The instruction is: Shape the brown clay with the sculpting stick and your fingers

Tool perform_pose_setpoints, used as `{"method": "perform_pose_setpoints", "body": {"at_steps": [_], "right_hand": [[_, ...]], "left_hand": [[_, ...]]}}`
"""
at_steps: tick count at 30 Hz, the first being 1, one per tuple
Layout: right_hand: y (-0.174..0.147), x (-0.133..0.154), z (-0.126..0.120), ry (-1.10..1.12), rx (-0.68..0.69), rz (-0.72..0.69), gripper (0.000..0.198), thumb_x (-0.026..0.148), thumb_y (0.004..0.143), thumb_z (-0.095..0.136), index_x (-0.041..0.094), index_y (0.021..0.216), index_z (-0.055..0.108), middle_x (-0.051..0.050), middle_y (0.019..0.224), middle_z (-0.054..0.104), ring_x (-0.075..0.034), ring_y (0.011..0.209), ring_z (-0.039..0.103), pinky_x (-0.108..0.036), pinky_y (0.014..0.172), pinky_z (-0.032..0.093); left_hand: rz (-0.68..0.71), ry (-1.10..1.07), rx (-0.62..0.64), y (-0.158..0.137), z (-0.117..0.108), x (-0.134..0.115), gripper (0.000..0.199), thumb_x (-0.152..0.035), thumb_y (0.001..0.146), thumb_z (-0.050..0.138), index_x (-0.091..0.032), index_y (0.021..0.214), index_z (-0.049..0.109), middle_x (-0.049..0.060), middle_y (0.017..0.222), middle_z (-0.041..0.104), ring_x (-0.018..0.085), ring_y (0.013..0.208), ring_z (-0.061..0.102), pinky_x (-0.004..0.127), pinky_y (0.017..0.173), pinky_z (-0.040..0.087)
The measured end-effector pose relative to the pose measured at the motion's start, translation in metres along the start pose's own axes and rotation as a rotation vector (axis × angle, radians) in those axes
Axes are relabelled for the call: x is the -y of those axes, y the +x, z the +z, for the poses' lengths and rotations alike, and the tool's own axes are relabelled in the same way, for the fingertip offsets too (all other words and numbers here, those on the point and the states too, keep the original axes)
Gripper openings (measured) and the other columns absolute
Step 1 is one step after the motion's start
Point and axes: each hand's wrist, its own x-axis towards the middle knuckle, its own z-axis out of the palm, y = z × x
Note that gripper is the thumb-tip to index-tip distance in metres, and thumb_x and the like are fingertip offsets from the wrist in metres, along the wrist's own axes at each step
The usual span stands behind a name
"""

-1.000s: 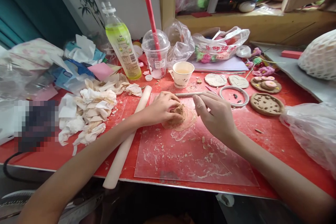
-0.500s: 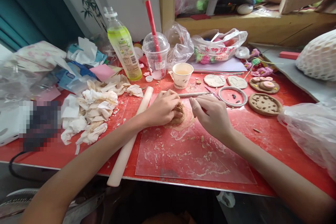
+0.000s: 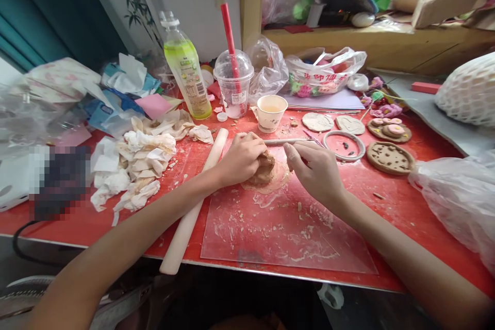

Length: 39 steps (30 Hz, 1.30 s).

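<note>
My left hand [image 3: 244,159] curls around the far left side of a lump of brown clay [image 3: 265,171]. The lump looks hollowed and stands on a smeared patch of a clear plastic sheet [image 3: 266,232]. Just right of it, apart from the clay, is my right hand [image 3: 316,167]. Its thumb and fingers are pinched together, their tips dusty with clay; whatever they hold is too small to make out. Behind both hands lies a thin stick [image 3: 284,141]. A long pale rolling pin [image 3: 193,203] rests left of the sheet, passing under my left forearm.
A paper cup [image 3: 270,113] of cloudy liquid, a lidded plastic cup [image 3: 234,85] and a green drink bottle [image 3: 187,75] stand behind. Crumpled tissues [image 3: 145,157] pile up left. Right are a ring [image 3: 343,145], clay discs [image 3: 390,158] and a plastic bag [image 3: 460,198].
My left fingers have drawn back from the lump's near side, so more clay shows. My right hand stays pinched, slightly further right. The whole view has shifted a little.
</note>
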Motion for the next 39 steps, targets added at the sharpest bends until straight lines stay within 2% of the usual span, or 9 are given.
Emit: {"method": "perform_pose_setpoints", "body": {"at_steps": [4,8,13,16,24,28,31,35,39], "right_hand": [[0.001,-0.004,0.0,-0.031,0.036,0.071,0.043,0.035,0.094,0.034,0.019,0.056,0.048,-0.001,0.057,0.056,-0.013,0.056,0.051,-0.027,0.058,0.035],[0.001,-0.006,0.004,-0.097,0.121,0.031,0.039,0.037,0.094,0.034,0.019,0.066,0.055,-0.004,0.067,0.061,-0.015,0.063,0.054,-0.028,0.06,0.036],[-0.003,-0.007,0.011,-0.261,0.172,-0.166,0.027,0.033,0.092,0.043,0.016,0.08,0.059,-0.007,0.08,0.065,-0.019,0.078,0.057,-0.031,0.072,0.04],[-0.004,-0.006,0.01,-0.258,0.166,-0.221,0.025,0.03,0.093,0.042,0.016,0.086,0.061,-0.008,0.086,0.065,-0.019,0.082,0.056,-0.032,0.074,0.04],[-0.003,0.002,0.007,-0.286,0.137,-0.243,0.038,0.027,0.095,0.032,0.018,0.065,0.055,-0.006,0.066,0.057,-0.018,0.067,0.048,-0.031,0.069,0.039],[-0.004,0.003,0.008,-0.304,0.101,-0.271,0.04,0.026,0.095,0.033,0.018,0.063,0.055,-0.006,0.063,0.056,-0.016,0.063,0.047,-0.031,0.066,0.039],[-0.005,0.0,0.006,-0.321,0.058,-0.292,0.04,0.025,0.094,0.036,0.018,0.058,0.054,-0.004,0.058,0.057,-0.015,0.058,0.049,-0.029,0.063,0.038],[-0.005,-0.004,-0.003,-0.376,-0.033,-0.327,0.042,0.026,0.091,0.043,0.019,0.051,0.051,0.0,0.048,0.056,-0.011,0.044,0.046,-0.028,0.052,0.032],[-0.003,-0.005,-0.011,-0.381,-0.124,-0.254,0.038,0.024,0.09,0.045,0.019,0.054,0.056,-0.001,0.055,0.065,-0.012,0.046,0.053,-0.028,0.052,0.034]], "left_hand": [[-0.028,-0.209,0.146,-0.002,-0.008,0.008,0.023,-0.033,0.089,0.048,-0.018,0.104,0.058,0.007,0.119,0.054,0.023,0.117,0.04,0.044,0.102,0.027],[0.055,-0.311,0.296,-0.005,-0.018,0.023,0.056,-0.037,0.083,0.057,-0.024,0.134,0.039,0.009,0.142,0.035,0.024,0.132,0.027,0.044,0.11,0.021],[0.039,-0.311,0.251,-0.007,-0.019,0.029,0.055,-0.034,0.079,0.062,-0.023,0.129,0.044,0.008,0.137,0.042,0.022,0.131,0.03,0.042,0.11,0.024],[0.001,-0.3,0.22,-0.006,-0.012,0.023,0.039,-0.033,0.079,0.062,-0.021,0.115,0.055,0.007,0.129,0.049,0.022,0.125,0.036,0.043,0.107,0.027],[-0.129,-0.191,0.082,-0.002,-0.006,0.002,0.008,-0.02,0.08,0.057,-0.017,0.086,0.06,0.004,0.109,0.058,0.022,0.112,0.043,0.042,0.098,0.033],[-0.079,-0.113,0.03,-0.001,-0.005,-0.003,0.015,-0.007,0.077,0.05,-0.016,0.081,0.06,0.001,0.104,0.063,0.022,0.119,0.041,0.044,0.101,0.026],[-0.061,-0.064,0.005,-0.003,-0.006,-0.003,0.013,-0.01,0.081,0.048,-0.017,0.08,0.06,0.001,0.107,0.065,0.022,0.124,0.038,0.046,0.103,0.021],[-0.056,-0.075,0.112,-0.006,-0.015,0.005,0.014,-0.031,0.084,0.057,-0.019,0.082,0.062,0.0,0.13,0.053,0.027,0.126,0.034,0.05,0.102,0.023],[0.021,-0.07,0.213,-0.009,-0.022,0.01,0.038,-0.048,0.075,0.065,-0.022,0.102,0.062,0.005,0.147,0.031,0.032,0.133,0.022,0.052,0.105,0.02]]}}
